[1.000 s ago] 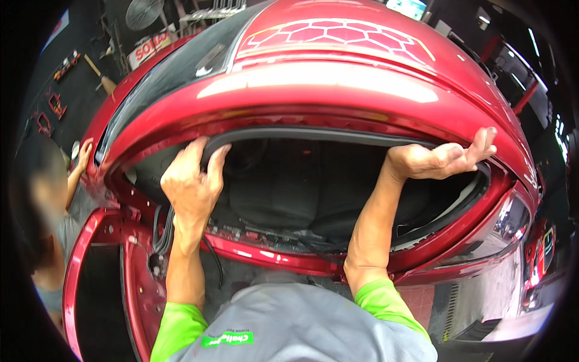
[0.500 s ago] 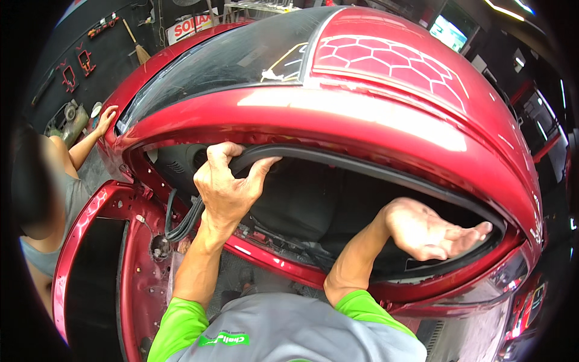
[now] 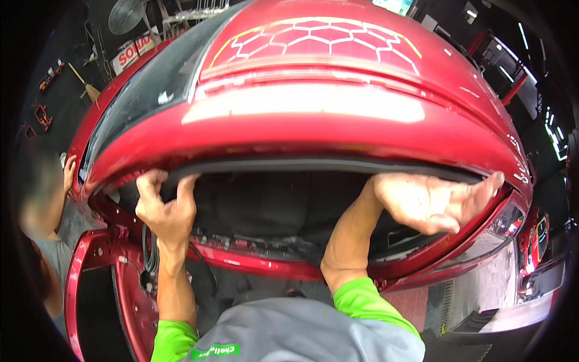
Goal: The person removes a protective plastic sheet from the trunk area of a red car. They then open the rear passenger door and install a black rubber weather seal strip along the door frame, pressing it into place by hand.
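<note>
A black rubber door seal (image 3: 289, 164) runs along the upper edge of a red car's door opening (image 3: 265, 265). My left hand (image 3: 166, 211) is closed on the seal near its front end, thumb and fingers hooked up around it. Toward the rear of the opening, my right hand (image 3: 425, 202) is open, palm up, its fingers stretched out. The edge of that hand lies up against or just under the seal; whether it presses on it I cannot tell. Below my left hand, a dark looped strip (image 3: 149, 250) hangs by the front of the opening.
The red roof (image 3: 313, 108) with a white hexagon pattern curves above my hands. The car's open door (image 3: 77, 289) stands to the left. Beside it is another person (image 3: 54, 247), a hand (image 3: 70, 172) resting on the car's front. A broom (image 3: 90, 90) leans at the far left wall.
My view has shifted, so the car sits differently in the picture. My right hand has risen to the upper edge of the opening. My left hand keeps its grip on the seal, farther left.
</note>
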{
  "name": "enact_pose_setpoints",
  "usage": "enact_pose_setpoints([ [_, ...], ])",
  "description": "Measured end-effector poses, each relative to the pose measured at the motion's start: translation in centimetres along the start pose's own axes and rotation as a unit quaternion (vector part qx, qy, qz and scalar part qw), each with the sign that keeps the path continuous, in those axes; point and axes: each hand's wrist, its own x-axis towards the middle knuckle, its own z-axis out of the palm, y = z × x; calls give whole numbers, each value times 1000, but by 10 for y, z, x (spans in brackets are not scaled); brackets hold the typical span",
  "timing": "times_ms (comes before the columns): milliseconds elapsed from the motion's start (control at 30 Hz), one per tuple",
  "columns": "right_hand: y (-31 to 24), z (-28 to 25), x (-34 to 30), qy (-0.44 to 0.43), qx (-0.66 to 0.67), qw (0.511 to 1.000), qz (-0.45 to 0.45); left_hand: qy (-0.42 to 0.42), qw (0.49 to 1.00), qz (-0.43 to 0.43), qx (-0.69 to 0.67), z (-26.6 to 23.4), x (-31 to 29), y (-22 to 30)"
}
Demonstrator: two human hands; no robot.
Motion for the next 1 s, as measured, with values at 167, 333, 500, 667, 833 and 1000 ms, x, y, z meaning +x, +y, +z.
enact_pose_setpoints([
  [167,-10,-21,-12,4,16,1000,9,28,999,-24,-26,-1,5,2],
  [333,3,15,-3,-38,-43,997,-50,18,999,-24,-34,8,9,5],
  [500,-3,-23,-17,-31,6,999,17,-2,999,28,27,-5,8,-3],
  [667,-5,8,-8,56,43,996,48,-19,984,147,103,-9,13,-12],
  [833,-7,-29,6,-10,-9,999,34,-2,970,221,105,-9,17,-31],
  [1000,10,8,12,-20,-55,998,3,-36,965,249,69,-6,12,-35],
])
